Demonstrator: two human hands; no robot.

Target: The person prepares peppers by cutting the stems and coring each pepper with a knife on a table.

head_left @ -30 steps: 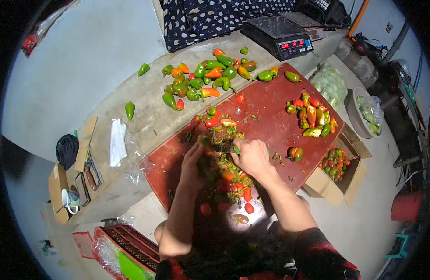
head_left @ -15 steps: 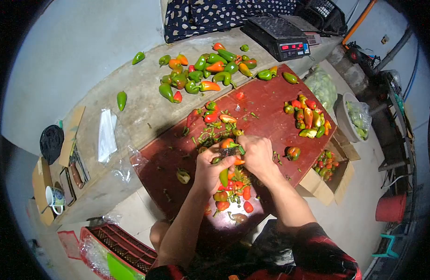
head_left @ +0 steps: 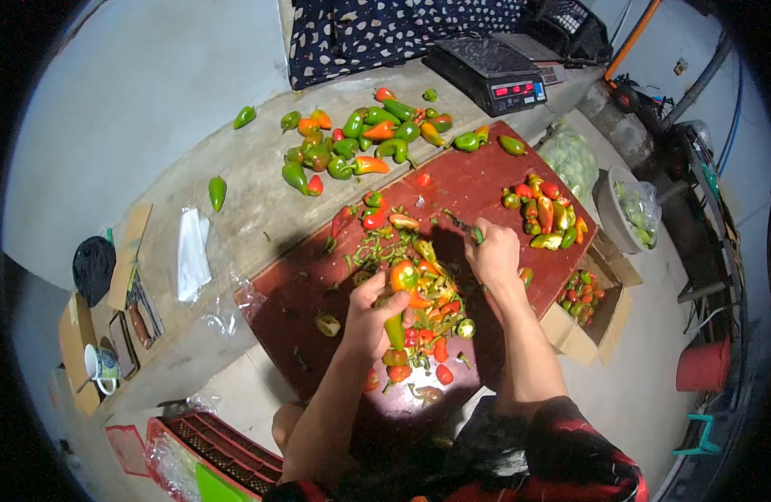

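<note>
In my left hand [head_left: 369, 322] is an orange-and-green pepper [head_left: 404, 276], held above the pile on the red table [head_left: 302, 289]. A long green pepper [head_left: 394, 331] shows below the same fingers; whether it is gripped too is hard to tell. My right hand [head_left: 496, 258] is closed around a small knife [head_left: 459, 223], its dark blade pointing up and left, apart from the pepper. Beneath and between the hands lie red and orange pepper pieces [head_left: 440, 326]. Cut green stems and scraps [head_left: 381, 251] are strewn just beyond my left hand.
Whole peppers [head_left: 377, 131] lie on the concrete ledge [head_left: 251, 192] behind the table. At the table's right is a heap of peppers [head_left: 553, 213]. A cardboard box [head_left: 599, 322] of peppers stands below. A digital scale [head_left: 494, 79] sits at the back.
My right hand and the knife have moved right, away from the pepper in my left hand. A cut green pepper end now shows on the pile's right side.
</note>
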